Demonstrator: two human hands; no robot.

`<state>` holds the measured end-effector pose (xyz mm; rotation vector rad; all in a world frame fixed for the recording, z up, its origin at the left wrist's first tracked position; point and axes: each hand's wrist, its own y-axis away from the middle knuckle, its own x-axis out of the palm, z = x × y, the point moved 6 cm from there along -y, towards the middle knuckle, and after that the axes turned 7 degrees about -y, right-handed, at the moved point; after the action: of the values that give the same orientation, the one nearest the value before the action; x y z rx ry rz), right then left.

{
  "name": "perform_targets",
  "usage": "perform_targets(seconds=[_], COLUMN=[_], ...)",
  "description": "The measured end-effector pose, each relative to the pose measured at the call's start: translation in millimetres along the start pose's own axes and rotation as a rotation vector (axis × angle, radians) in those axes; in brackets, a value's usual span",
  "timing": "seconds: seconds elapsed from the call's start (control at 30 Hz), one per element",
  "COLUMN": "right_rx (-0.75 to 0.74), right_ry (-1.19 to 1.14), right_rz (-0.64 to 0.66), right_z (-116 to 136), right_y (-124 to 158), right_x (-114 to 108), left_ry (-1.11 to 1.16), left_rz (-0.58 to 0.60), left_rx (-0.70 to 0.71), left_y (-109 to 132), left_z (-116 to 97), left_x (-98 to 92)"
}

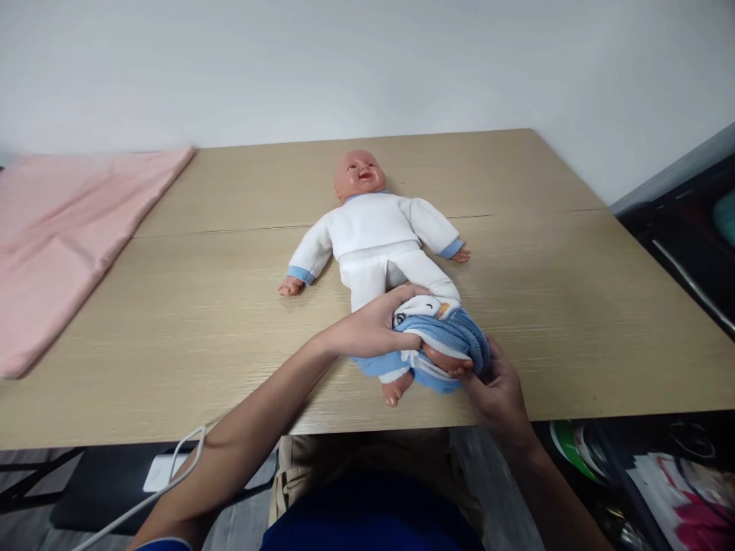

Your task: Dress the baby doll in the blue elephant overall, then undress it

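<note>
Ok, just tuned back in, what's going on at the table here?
A person is working with both hands at the feet of a baby doll that lies face up on the wooden table, dressed in white. The left hand and the right hand both grip a bunched blue garment around the doll's lower legs; one bare foot sticks out below it. A pink cloth lies at the table's left end.

Doll (373, 229) on table (200, 306), cloth (63, 229) far left, garment (453, 337) seemingly around its legs
</note>
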<state>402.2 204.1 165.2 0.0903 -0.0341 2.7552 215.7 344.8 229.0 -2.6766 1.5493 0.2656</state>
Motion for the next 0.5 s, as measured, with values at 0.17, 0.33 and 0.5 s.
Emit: perform_targets(seconds=[0.17, 0.33, 0.5], right_rx=[-0.064, 0.002, 0.213], right_ry=[0.007, 0.052, 0.084], right_rz=[0.046, 0.097, 0.317], right_z=[10.4, 18.0, 27.2], right_y=[-4.9, -25.3, -48.6], right_x=[3.2, -1.0, -3.0], left_ry=[0.027, -0.019, -0.027], left_rz=[0.016, -0.001, 0.003], left_rx=[0.042, 0.092, 0.054], left_y=[-2.9, -3.5, -4.4], left_z=[-2.4, -6.0, -4.1], left_x=[-3.8, -8.8, -7.4])
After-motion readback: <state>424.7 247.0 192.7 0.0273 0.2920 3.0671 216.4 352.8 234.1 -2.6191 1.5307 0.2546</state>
